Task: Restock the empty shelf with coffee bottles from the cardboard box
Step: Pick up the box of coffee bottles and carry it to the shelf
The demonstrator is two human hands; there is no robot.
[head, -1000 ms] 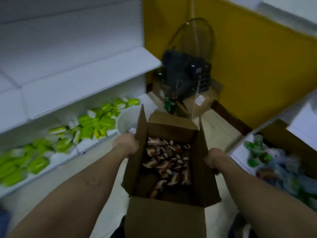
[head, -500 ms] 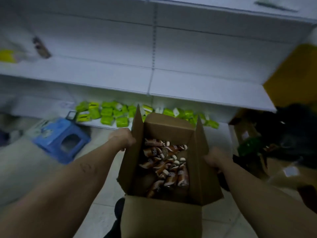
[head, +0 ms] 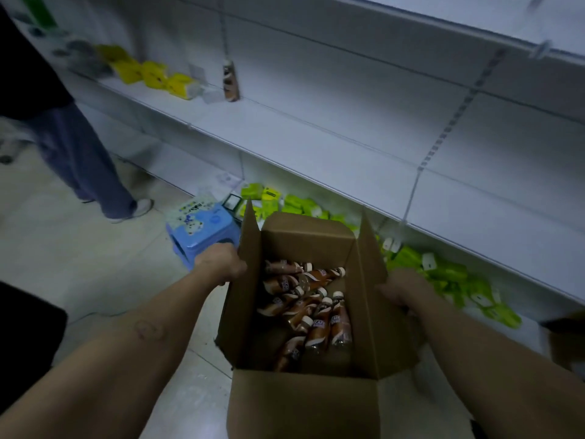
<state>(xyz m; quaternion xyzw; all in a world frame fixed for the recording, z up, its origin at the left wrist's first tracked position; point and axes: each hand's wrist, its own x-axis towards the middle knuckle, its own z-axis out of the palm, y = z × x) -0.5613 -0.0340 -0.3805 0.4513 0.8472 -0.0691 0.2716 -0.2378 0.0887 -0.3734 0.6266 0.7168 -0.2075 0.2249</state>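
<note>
Shelf (head: 285,134) nearer, cardboard box (head: 304,403) between both hands (bottles (head: 311,307) inside)

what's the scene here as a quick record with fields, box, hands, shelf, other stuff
box: open cardboard box, flaps up, held off the floor
contents: coffee bottles lying jumbled inside
left hand: left hand gripping the box's left wall
right hand: right hand gripping the right wall
shelf: white shelf mostly bare, one coffee bottle on shelf upright
bottom shelf: green packs
floor: blue stool
</note>
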